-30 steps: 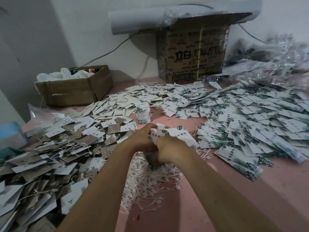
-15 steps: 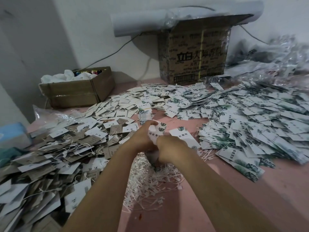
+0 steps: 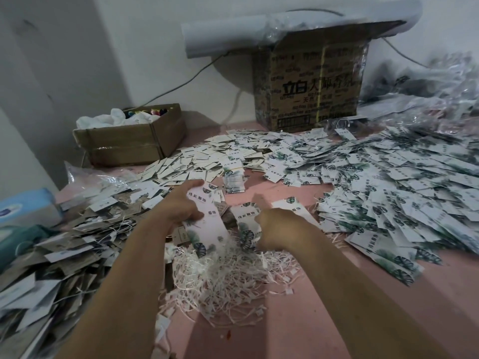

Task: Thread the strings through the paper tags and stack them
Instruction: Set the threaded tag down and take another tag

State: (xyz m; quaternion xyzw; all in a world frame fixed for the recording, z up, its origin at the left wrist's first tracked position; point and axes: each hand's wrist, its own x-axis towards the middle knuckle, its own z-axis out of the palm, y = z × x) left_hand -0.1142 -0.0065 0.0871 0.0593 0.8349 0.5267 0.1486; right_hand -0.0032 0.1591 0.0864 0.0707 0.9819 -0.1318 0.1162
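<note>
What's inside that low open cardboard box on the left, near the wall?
Crumpled white material fills the left end of the low cardboard box, with small colourful items beside it. Anything deeper is hidden by the walls and that white material.

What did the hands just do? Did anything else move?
The hands were bunched together over some tags; now they have pulled apart. The left hand moved left, gripping one long tag. The right hand shifted slightly right, beside another tag; whether it holds that one is unclear. The string pile, tag heaps and boxes stayed put.
</note>
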